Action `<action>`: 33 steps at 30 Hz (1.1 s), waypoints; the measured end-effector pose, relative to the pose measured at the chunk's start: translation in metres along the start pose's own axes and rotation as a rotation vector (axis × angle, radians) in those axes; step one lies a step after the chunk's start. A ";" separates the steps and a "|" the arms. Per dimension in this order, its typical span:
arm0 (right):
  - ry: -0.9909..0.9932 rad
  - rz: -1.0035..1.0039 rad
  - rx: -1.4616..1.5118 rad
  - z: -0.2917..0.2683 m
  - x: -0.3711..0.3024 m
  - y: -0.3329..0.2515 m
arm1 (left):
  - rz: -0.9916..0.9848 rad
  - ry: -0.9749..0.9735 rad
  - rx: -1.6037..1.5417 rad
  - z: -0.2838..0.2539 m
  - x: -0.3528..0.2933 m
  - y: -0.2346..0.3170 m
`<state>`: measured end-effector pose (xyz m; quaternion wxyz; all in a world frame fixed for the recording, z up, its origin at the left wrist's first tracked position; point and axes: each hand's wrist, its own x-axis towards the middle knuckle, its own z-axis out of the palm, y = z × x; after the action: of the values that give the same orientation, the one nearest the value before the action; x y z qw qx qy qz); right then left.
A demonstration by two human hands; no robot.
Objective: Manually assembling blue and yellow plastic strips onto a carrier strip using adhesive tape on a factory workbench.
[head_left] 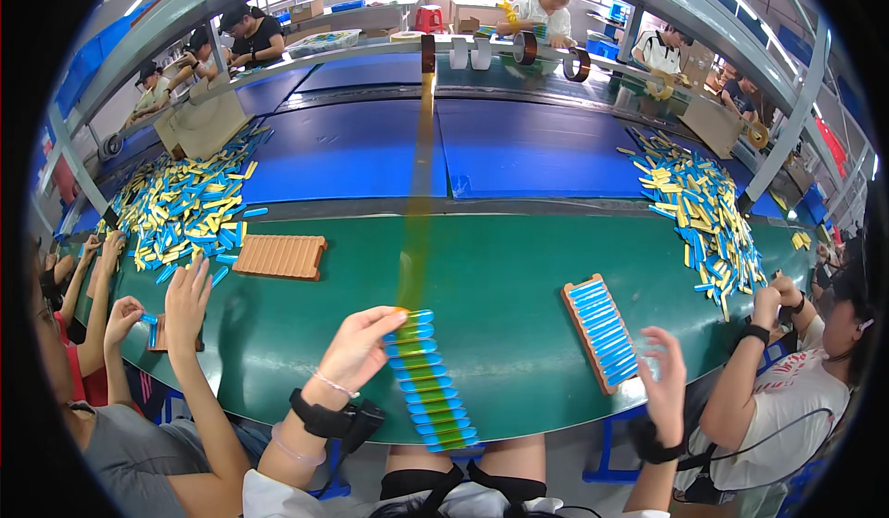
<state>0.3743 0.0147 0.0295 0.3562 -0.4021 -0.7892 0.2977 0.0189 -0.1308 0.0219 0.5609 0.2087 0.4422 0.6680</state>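
Note:
My left hand [354,353] pinches the upper end of a row of flat blue pieces [428,388] joined side by side by a band of amber tape down the middle. From that end the clear amber tape [419,203] stretches away to a dark roll [428,54] on the rail above the far side. The row hangs over the table's near edge. To the right, my right hand [663,379] has its fingers apart and holds nothing, beside a brown ribbed tray [607,386] filled with similar blue pieces. Whether its fingertips touch the tray I cannot tell.
A brown ribbed tray [280,257] without pieces lies left on the green table [500,268]. Heaps of blue and yellow pieces [190,199] [699,208] flank both sides. Co-workers sit close at left and right. More tape rolls [576,64] hang on the rail.

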 end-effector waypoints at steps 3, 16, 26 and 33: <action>-0.134 0.071 -0.072 -0.028 -0.011 0.037 | -0.041 0.099 -0.031 -0.010 -0.011 0.001; -0.170 -0.011 -0.035 0.050 -0.042 -0.003 | 0.069 0.140 0.038 -0.004 -0.020 -0.001; -0.188 -0.107 0.099 0.160 -0.056 -0.088 | 0.095 0.108 -0.014 -0.010 -0.028 0.023; -0.398 0.142 0.664 0.166 0.024 -0.135 | 0.280 0.035 0.128 0.008 -0.027 0.015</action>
<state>0.1744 -0.0631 0.0449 0.2853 -0.2529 -0.6737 0.6331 0.0243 -0.1524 0.0441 0.4400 0.2920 0.4600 0.7138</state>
